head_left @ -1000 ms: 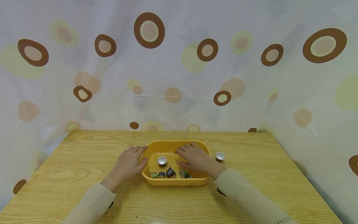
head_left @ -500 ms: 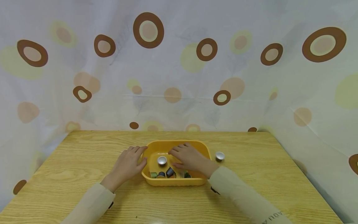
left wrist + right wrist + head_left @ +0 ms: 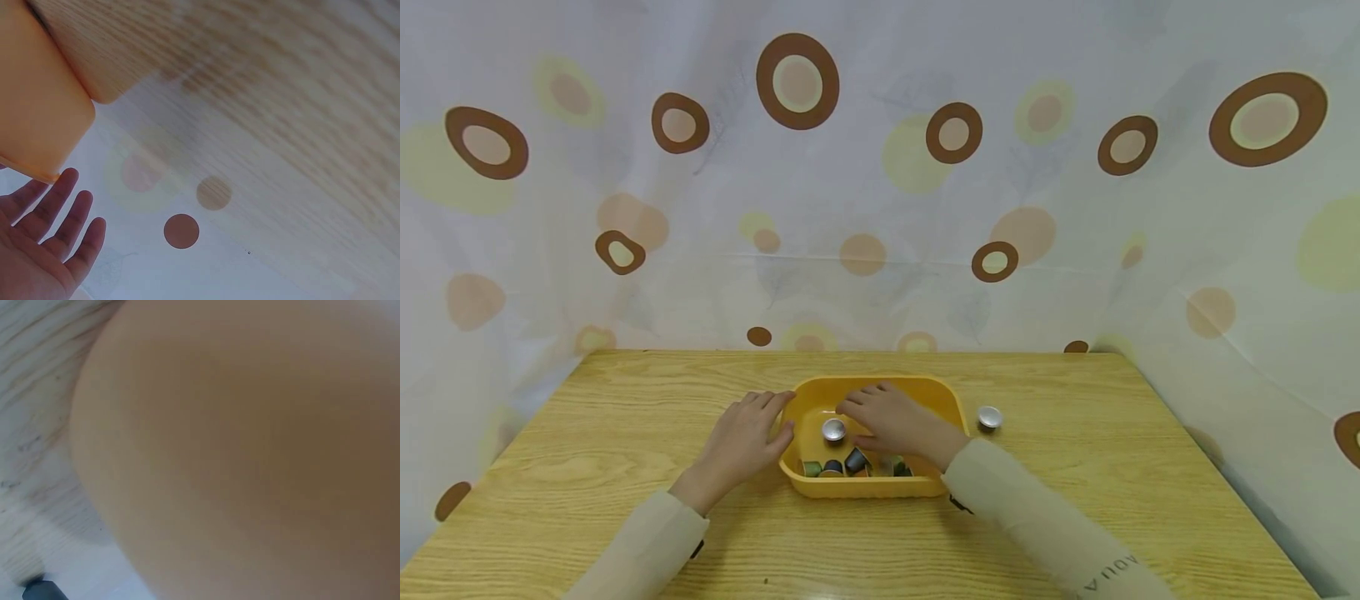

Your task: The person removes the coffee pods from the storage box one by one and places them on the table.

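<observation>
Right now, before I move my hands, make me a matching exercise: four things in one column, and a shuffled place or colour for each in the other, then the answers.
Things:
1. left hand
2. right hand
3. tub
4. capsule outside the tub

Places and colours:
A. over the tub's inside
B. silver on top
C. at the tub's left end
D. yellow all over

Pairs: 1-C, 2-A, 3-D, 4-B
</observation>
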{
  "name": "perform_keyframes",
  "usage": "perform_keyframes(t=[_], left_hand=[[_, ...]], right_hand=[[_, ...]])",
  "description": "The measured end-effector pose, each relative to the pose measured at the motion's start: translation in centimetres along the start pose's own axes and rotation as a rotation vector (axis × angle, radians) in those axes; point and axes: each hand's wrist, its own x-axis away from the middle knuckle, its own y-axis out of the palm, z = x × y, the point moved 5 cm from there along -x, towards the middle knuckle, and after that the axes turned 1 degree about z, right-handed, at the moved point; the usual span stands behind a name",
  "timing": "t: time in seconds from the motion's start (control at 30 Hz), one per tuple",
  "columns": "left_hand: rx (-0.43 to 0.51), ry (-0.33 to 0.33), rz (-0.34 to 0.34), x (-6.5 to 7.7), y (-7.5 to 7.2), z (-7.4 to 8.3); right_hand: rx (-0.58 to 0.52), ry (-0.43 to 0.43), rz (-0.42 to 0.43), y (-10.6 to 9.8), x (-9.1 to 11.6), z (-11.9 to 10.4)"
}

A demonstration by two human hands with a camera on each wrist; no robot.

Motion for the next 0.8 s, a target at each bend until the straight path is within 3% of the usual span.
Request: perform_keyframes(t=[0.8], left_hand=[[-0.023, 0.015, 0.017, -0.1, 0.0, 0.1]], right_hand=[[-0.036, 0.03, -0.119, 0.6, -1.8, -1.1]])
